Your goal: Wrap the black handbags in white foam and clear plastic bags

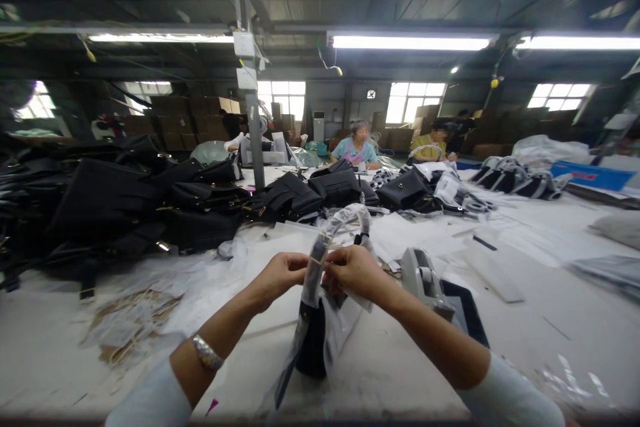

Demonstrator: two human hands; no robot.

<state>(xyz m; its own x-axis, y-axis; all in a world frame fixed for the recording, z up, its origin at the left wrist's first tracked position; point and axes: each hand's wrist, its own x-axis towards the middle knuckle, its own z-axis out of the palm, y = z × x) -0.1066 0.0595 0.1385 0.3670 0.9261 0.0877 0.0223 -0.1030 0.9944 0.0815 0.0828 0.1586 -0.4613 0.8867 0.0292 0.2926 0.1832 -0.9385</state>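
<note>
A black handbag [313,340] stands on the white table in front of me, partly covered by thin white wrapping. Its arched handle [350,213] is sleeved in clear plastic and rises above the bag. My left hand [283,277] pinches the near side of the wrapped handle from the left. On the other side my right hand [357,273] has its thumb and fingers pressed together at the handle, with whitish wrapping below them. The fingertips of both hands are partly hidden. A tape dispenser [423,277] sits right of my right forearm.
Black bags [110,200] are heaped at the left, and more lie across the table's middle. Plastic and paper scraps [137,320] lie at left. A dark tray [465,310] and white board [495,273] are at right. A metal post [255,140] rises behind; co-workers [355,147] sit across.
</note>
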